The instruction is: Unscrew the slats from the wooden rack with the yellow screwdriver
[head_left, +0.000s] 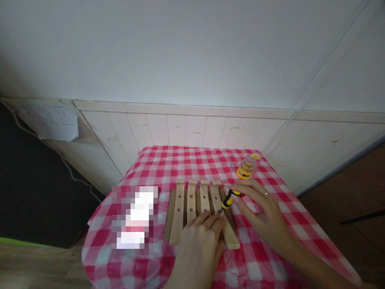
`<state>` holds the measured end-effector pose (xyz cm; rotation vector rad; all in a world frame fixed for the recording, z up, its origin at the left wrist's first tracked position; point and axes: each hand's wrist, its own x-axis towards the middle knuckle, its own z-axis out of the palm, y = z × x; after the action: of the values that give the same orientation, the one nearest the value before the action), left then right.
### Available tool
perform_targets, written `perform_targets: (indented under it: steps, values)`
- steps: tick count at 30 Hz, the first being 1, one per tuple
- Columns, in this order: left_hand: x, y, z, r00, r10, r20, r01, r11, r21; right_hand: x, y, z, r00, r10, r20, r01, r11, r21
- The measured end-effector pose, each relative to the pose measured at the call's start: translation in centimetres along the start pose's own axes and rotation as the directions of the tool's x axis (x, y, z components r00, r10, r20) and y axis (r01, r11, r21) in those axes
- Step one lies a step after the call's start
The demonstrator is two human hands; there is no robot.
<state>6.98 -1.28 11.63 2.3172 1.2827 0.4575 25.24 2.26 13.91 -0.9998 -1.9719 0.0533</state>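
Wooden slats [191, 204] are laid on board [172, 208] atop checked tablecloth [180, 160]. Three leftmost look fastened, two screws [179, 210] each; rightmost slat [231, 237] seems unfinished, screwdriver [227, 201] being gripped over it by right hand [258, 204]. Left hand [200, 237] is laid across slats; whether anything is grasped cannot be told.

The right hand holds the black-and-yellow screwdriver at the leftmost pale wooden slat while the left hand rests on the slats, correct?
Not the leftmost: the head view shows the right hand holding the black-and-yellow screwdriver at the rightmost pale wooden slat. The left hand does rest on the slats.
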Motion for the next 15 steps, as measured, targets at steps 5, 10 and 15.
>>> perform_targets:
  steps: [5,10,15]
  values:
    - [0.02,0.00,-0.03,1.000,0.015,-0.015,-0.015,1.000,0.007,-0.18,-0.04,0.02,1.000,0.005,0.017,-0.005,1.000,0.031]
    - [-0.10,0.00,-0.02,1.000,0.007,-0.013,-0.007,1.000,0.012,-0.09,0.00,0.31,0.997,0.080,-0.002,-0.080,0.995,0.063]
    - [-0.03,0.05,-0.10,1.000,0.013,-0.012,-0.013,1.000,0.011,-0.12,0.08,0.28,0.998,0.041,0.052,-0.043,0.998,0.038]
